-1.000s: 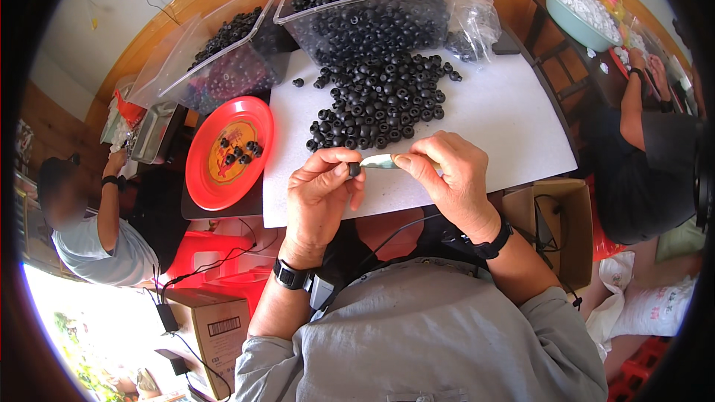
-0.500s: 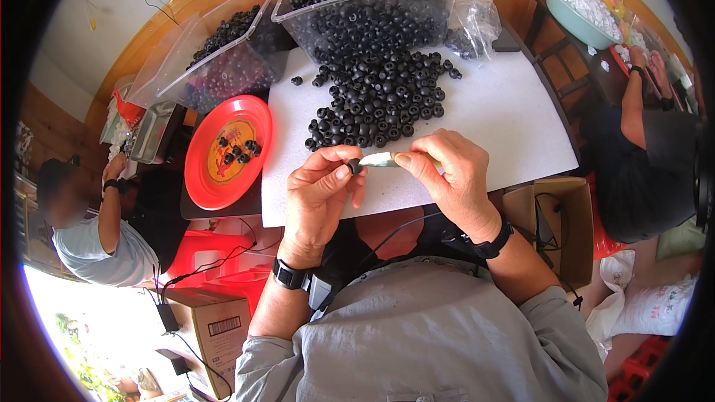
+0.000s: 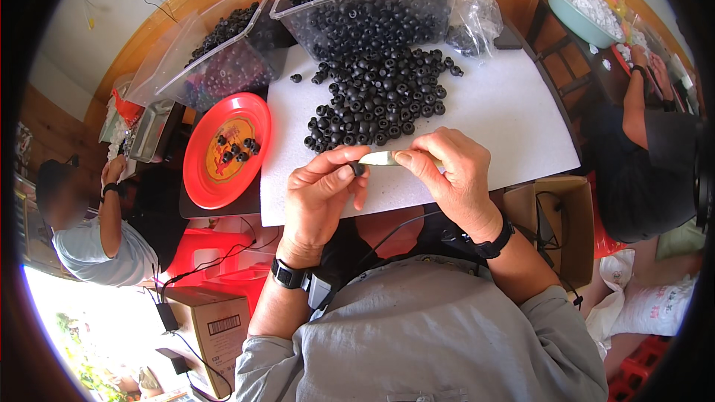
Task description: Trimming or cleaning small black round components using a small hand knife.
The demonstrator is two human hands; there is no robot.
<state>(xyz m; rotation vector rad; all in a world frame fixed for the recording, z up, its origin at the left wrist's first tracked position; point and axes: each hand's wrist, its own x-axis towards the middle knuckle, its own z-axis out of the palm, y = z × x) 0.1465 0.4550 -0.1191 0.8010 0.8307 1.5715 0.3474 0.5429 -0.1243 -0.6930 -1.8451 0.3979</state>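
Both hands meet just above the near edge of the white foam sheet (image 3: 491,115) that covers the table. Left hand (image 3: 320,193) pinches a small black ring bead (image 3: 359,169) between thumb and fingertips. Right hand (image 3: 454,175) is clamped on a short pale stick tool (image 3: 378,158), its tip pointing left and touching the bead. The hands sit nearly together, the tool bridging them.

Step in hand, as a judgement: fitting or threading the bead onto the tool tip, mid-insertion. Cannot tell whether the bead's hole is already seated on the tip; too small. The move at hand calls for keeping bead hole and tip in line, a light push, and a firm pinch so the bead does not slip out.

Loose pile of black beads (image 3: 387,100) lies on the foam sheet just beyond the hands. Behind it a clear plastic bin (image 3: 372,18) full of the same beads, and a second clear bin (image 3: 223,52) to the left. Red plate (image 3: 223,152) left of the sheet holds a few beads. A black wristwatch on each wrist. Other people sit at the left and right edges, well apart. Cardboard box (image 3: 555,212) to the lower right.
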